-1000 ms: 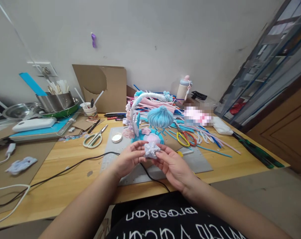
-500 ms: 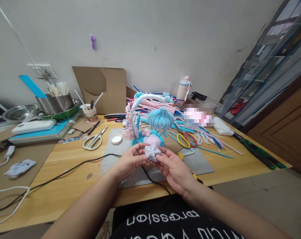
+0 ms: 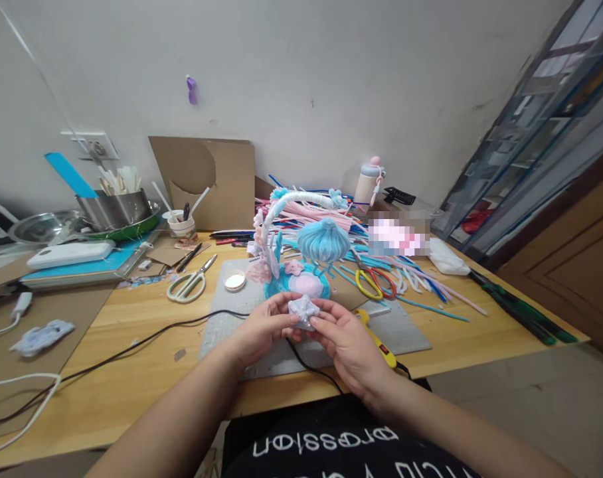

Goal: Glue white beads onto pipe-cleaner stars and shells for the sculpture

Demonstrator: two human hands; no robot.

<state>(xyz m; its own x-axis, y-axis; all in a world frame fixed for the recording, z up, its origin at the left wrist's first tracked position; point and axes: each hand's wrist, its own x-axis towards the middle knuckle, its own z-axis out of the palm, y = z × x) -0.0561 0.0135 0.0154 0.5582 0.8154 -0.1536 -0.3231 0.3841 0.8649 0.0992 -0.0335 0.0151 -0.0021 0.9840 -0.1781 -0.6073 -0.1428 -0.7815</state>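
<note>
wooden tabletop (image 3: 137, 315) | grey mat (image 3: 406, 333) near its front edge | fuzzy blue-and-pink craft piece (image 3: 304, 285) toward the mat's back edge | left hand (image 3: 262, 332) and right hand (image 3: 350, 342) both pinching a lil lilac star (image 3: 304, 309), kinda above the mat's middle
</note>
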